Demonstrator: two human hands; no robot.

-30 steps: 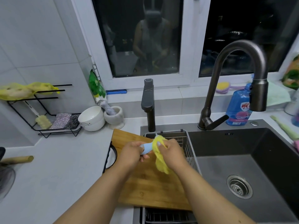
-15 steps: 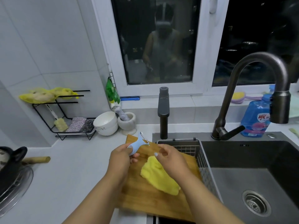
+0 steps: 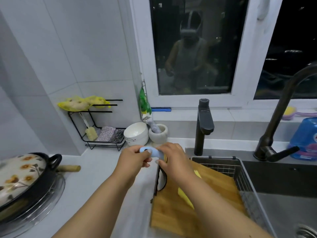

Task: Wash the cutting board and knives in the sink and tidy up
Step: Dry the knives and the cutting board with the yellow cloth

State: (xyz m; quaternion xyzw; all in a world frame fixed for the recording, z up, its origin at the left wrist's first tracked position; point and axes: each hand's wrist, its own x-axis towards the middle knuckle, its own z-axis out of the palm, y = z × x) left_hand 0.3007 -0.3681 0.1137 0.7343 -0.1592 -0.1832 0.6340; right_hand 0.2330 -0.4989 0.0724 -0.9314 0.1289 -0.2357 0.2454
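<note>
Head view: left hand (image 3: 133, 160) and right hand (image 3: 173, 157) grip what looks like a peeler (image 3: 151, 152)

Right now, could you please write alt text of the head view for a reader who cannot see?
Both hands, left and right, hold a light blue tool above a wooden cutting board beside the sink. A yellow cloth lies on the board.

pale-blue tool handle (image 3: 151, 152), yellow cloth (image 3: 186, 198) — sunflower-patterned lid (image 3: 18, 176)
</note>
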